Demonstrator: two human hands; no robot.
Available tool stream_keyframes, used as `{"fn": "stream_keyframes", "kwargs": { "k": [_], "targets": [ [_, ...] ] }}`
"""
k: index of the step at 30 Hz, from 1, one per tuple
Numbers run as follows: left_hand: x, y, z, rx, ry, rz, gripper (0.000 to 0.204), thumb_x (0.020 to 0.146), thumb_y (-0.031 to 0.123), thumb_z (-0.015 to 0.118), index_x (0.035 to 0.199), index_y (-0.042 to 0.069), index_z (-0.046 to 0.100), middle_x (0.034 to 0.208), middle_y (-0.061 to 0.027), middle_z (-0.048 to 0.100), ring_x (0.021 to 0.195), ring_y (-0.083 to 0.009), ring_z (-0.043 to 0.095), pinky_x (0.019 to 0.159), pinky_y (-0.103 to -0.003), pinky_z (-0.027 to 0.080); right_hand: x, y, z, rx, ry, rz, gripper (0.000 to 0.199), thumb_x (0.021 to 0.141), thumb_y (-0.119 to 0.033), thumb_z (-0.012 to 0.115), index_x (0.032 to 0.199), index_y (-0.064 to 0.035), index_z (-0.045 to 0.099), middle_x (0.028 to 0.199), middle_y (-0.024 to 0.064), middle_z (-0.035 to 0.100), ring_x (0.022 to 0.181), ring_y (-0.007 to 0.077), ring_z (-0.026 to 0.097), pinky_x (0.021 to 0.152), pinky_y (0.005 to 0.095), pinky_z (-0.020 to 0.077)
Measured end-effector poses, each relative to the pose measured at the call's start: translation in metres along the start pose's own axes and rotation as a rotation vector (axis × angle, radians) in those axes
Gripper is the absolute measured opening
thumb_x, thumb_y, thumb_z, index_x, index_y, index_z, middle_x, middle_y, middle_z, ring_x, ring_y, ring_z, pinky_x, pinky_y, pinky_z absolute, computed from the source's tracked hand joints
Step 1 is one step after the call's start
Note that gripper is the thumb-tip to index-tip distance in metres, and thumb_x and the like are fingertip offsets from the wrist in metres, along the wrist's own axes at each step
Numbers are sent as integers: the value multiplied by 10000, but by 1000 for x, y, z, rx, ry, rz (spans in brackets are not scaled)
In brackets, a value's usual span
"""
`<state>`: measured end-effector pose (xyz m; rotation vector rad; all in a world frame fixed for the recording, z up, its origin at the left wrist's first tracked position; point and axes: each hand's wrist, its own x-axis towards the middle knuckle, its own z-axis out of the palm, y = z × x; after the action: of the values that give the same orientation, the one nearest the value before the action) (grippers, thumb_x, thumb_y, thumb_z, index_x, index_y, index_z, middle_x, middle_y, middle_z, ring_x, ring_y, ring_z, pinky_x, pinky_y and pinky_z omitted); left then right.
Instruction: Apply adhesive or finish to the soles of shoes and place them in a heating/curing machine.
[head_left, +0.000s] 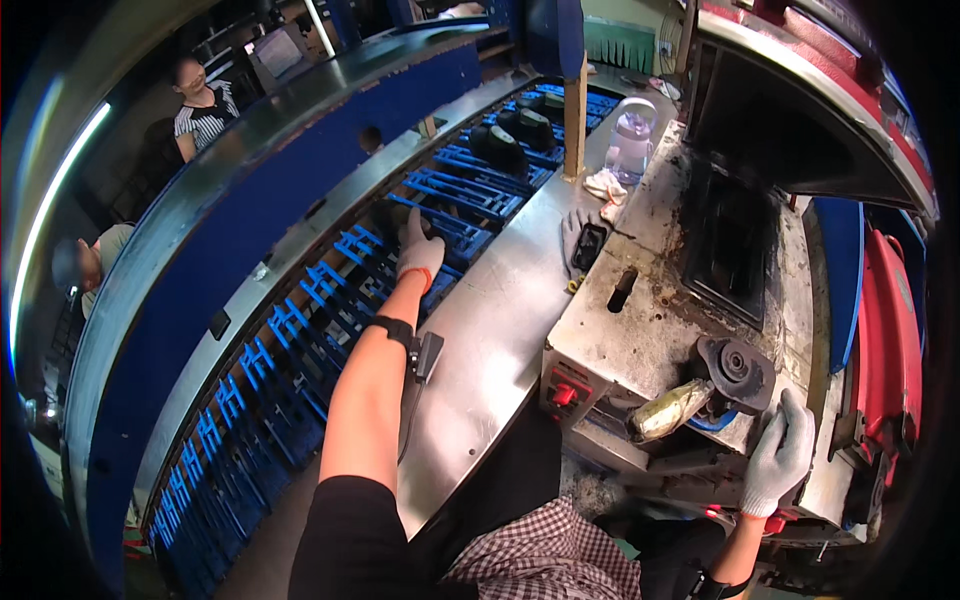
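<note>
My left hand, in a pale work glove, reaches over a conveyor of blue slatted racks. Its index finger is stretched out and its thumb stands apart. Close beside its fingers is a dark object, too dim to name; I cannot tell if they touch. Farther along the racks sit dark shoes. My right hand, gloved too, lies with extended fingers at the near right edge of a stained machine top. Just left of it stand a dark round fixture and a handle wrapped in yellowish material.
A bare metal ledge runs between conveyor and machine. On it are a clear purple bottle, a crumpled cloth and a small black tray. A black lid stands raised. Two people are beyond the conveyor.
</note>
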<state>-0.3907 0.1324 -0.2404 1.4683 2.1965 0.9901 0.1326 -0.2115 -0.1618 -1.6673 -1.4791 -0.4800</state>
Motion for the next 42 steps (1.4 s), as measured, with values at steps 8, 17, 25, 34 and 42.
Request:
{"fn": "stream_keyframes", "kwargs": {
  "k": [8, 17, 25, 34, 42],
  "targets": [
    [-26, 149, -74, -870, 247, 339, 235, 922, 174, 606, 1035, -29, 636, 750, -110, 669, 709, -227, 653, 709, -368, 519, 3, -7, -6, 15, 34, -51, 257, 945, 66, 632, 1183, 30, 723, 1002, 180, 700, 909, 337, 685, 854, 401, 544],
    [-177, 178, 9, 89, -314, 695, 654, 994, 441, 540, 1565, 134, 454, 1407, -269, 589, 1367, -406, 549, 1166, -472, 424, 8, -12, -11, 49, 17, -46, 227, 945, 14, 641, 1155, -15, 722, 1069, 165, 714, 1002, 350, 688, 891, 422, 545],
    [-200, 196, 11, 110, -402, 542, 624, 1028, 418, 492, 1560, 94, 452, 1470, -258, 584, 1334, -438, 581, 1149, -484, 435, 7, -9, -14, 29, 16, -34, 231, 940, -15, 668, 1165, -30, 717, 1108, 155, 716, 1051, 344, 691, 921, 413, 545],
    [-198, 186, 13, 125, -267, 551, 482, 1046, 367, 458, 1436, 106, 566, 1249, -250, 714, 1173, -440, 678, 1030, -533, 507, 23, 19, -9, 464, -213, 255, 262, 1014, -44, 589, 1240, 44, 687, 1168, 112, 708, 1135, 191, 655, 1047, 323, 481],
    [-203, 184, 20, 146, -196, 592, 493, 1065, 408, 412, 1437, 134, 583, 1225, -265, 715, 1148, -442, 684, 1016, -526, 513, 26, 34, -13, 79, -140, 145, 264, 961, -148, 649, 1185, -33, 728, 1105, 179, 713, 1076, 347, 667, 984, 447, 513]
  ]
}}
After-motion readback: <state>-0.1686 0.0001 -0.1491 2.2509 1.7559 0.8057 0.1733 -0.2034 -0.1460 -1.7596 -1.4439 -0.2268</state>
